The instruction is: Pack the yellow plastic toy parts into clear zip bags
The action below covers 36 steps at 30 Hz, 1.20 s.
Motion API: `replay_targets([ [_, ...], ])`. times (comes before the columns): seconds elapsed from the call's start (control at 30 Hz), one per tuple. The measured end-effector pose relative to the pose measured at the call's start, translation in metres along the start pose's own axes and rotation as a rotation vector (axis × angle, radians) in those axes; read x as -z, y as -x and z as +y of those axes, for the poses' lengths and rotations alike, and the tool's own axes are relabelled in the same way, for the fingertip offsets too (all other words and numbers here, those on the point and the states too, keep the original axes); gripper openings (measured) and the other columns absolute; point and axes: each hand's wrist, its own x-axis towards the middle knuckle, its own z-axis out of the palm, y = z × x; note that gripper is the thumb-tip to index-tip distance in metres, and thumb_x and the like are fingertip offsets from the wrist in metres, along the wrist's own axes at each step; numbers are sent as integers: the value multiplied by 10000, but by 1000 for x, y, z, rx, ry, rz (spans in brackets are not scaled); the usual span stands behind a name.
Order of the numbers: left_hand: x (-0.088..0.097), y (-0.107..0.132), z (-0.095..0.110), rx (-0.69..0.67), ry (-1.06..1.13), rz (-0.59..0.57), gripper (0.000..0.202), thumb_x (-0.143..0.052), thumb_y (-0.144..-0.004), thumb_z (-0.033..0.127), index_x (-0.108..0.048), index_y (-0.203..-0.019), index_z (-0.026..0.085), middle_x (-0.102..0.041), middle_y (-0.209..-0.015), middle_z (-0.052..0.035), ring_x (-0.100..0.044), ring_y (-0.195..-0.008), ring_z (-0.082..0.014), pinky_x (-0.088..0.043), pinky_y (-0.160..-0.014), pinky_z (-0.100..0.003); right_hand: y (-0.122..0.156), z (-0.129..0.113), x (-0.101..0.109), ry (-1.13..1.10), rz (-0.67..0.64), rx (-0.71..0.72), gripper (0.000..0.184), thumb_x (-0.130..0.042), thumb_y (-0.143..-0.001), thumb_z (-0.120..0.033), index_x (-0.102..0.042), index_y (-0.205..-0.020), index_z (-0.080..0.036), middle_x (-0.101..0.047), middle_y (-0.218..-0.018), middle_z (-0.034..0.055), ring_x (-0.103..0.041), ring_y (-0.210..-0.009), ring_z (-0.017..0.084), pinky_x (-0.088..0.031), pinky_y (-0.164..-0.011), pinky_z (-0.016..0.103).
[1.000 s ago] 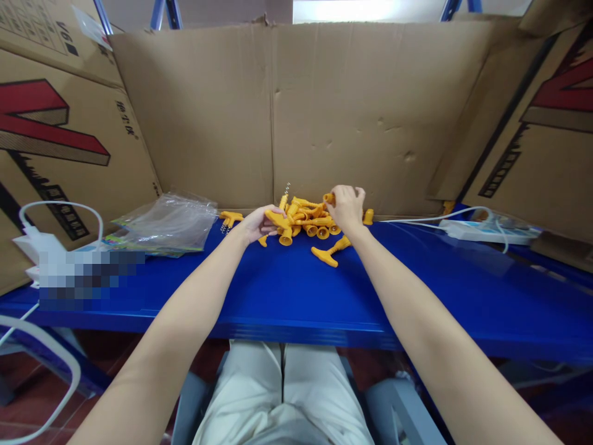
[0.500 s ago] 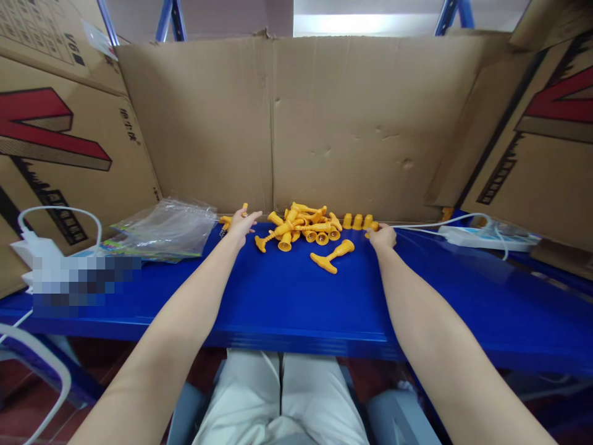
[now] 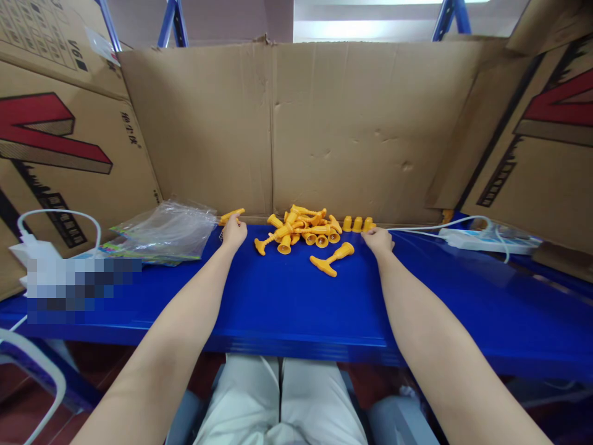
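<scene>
My left hand [image 3: 235,233] is at the back left of the blue tabletop, fingers closed at a yellow handle piece [image 3: 230,216]; part of it is hidden by the fingers. A thin chain hangs beside that hand. Over on the right, my right hand [image 3: 380,240] pinches a small yellow cap, mostly covered by the fingertips, at the end of a row of yellow caps [image 3: 357,224]. Between the hands lies a pile of yellow T-handled pieces with cup-shaped ends [image 3: 296,227]. One separate T-handled piece [image 3: 332,259] lies in front of the pile.
Clear plastic bags [image 3: 162,232] lie on the left. White power strips with cables [image 3: 491,240] sit at the right and left. A cardboard panel [image 3: 361,130] stands along the back, with printed boxes [image 3: 55,161] at the sides. The blue table edge [image 3: 301,346] runs before my lap.
My left hand has drawn back slightly and its spread fingers have closed; the yellow piece there now lies lower and flatter. My right hand has shifted slightly left, closer to the row of caps.
</scene>
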Motion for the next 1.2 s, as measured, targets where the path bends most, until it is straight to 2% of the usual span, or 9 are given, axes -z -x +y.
replay_targets([
  [0.07,1,2,-1,-83,-153,16,406,-402,-857,154,-520,-1243,197,-631,-1154,-104,-567,-1126,-212,-408,-982,-333,2,-2,1,42,-12,22,166,-604,-801,-322,-707,-882,-221,-693,-1029,84,-605,-1056,273,-419,-919,413],
  [0.2,2,9,0,-152,-286,22,371,-395,-870,196,-547,-1209,219,-579,-1245,-125,-505,-1201,-274,-392,-987,-405,6,-4,2,88,12,24,200,-584,-809,-287,-731,-932,-231,-681,-1059,102,-592,-1061,286,-409,-920,445],
  [0.33,3,12,-2,-108,-348,-21,383,-403,-881,261,-519,-1246,258,-545,-1298,-123,-438,-1259,-309,-369,-986,-487,7,-3,1,119,60,28,213,-585,-815,-289,-741,-942,-221,-637,-1140,133,-541,-1125,313,-381,-948,493],
  [0.47,1,11,-6,-73,-377,-75,483,-497,-828,298,-476,-1310,261,-513,-1350,-126,-396,-1294,-336,-330,-1019,-520,6,-2,0,139,81,8,228,-590,-815,-329,-742,-952,-228,-602,-1202,132,-470,-1195,324,-355,-969,517],
  [0.67,-1,9,-10,-78,-369,-87,572,-479,-803,216,-427,-1372,252,-506,-1366,-150,-387,-1312,-349,-294,-1041,-572,3,-2,-4,127,18,58,183,-597,-800,-312,-742,-883,-238,-670,-1086,112,-542,-1117,319,-349,-943,521],
  [0.87,-2,7,-13,-3,-420,-176,613,-440,-810,191,-371,-1416,245,-400,-1463,-149,-279,-1392,-320,-157,-1092,-643,-1,-4,-13,55,-113,214,165,-617,-807,-315,-734,-898,-242,-704,-1034,50,-598,-1076,254,-404,-930,424],
  [0.97,-3,6,-15,-2,-459,-211,608,-429,-807,175,-383,-1405,274,-343,-1506,-112,-233,-1416,-291,-173,-1100,-630,-4,-5,-17,-22,-192,299,184,-596,-815,-247,-731,-932,-203,-713,-1034,62,-628,-1031,212,-438,-918,341],
  [1.03,-4,6,-16,-1,-502,-231,604,-419,-809,164,-387,-1401,280,-292,-1537,-76,-191,-1433,-257,-193,-1120,-584,-5,-5,-19,-72,-255,369,228,-570,-821,-210,-728,-980,-171,-708,-1057,88,-642,-1006,195,-448,-923,303],
  [1.2,-4,6,-18,-17,-593,-254,621,-437,-800,153,-380,-1413,237,-220,-1565,-65,-148,-1445,-227,-215,-1152,-473,-9,-5,-26,-60,-333,426,371,-559,-812,-190,-675,-1158,-125,-648,-1196,142,-596,-1127,242,-425,-998,319],
])
